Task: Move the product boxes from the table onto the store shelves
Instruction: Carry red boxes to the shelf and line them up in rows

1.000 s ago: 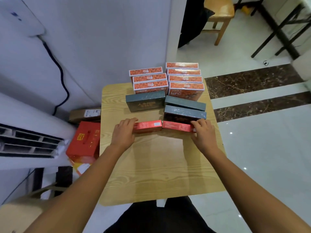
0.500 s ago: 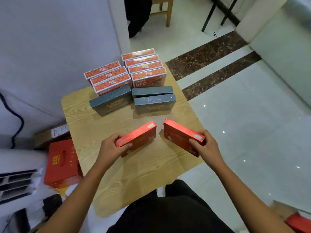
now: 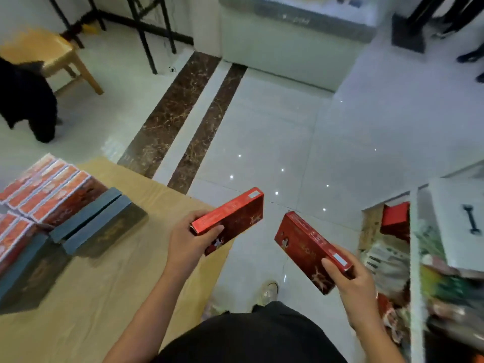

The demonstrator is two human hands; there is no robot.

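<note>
1. Head view, grip. Your left hand (image 3: pixel 192 246) has its fingers clamped on the near end of one red product box (image 3: pixel 233 216). Your right hand (image 3: pixel 360 292) has its fingers clamped likewise on a second red product box (image 3: pixel 306 244). Holding each by one end probably leaves the far end free to lead into a shelf.
2. Head view, position. The first box hangs above the counter (image 3: pixel 104 297) edge. The second is over the floor (image 3: pixel 262 142), near the store shelves (image 3: pixel 414 258) at your right. Neither is shelved yet.
3. Head view, counts.
   - In hand: two red boxes.
   - On the counter: three grey-blue boxes (image 3: pixel 99 224), and at least six orange boxes (image 3: pixel 52 195) packed on edge in rows, the frame cutting off the rest.
   - On the shelf: one shelved red box (image 3: pixel 395 221).
</note>
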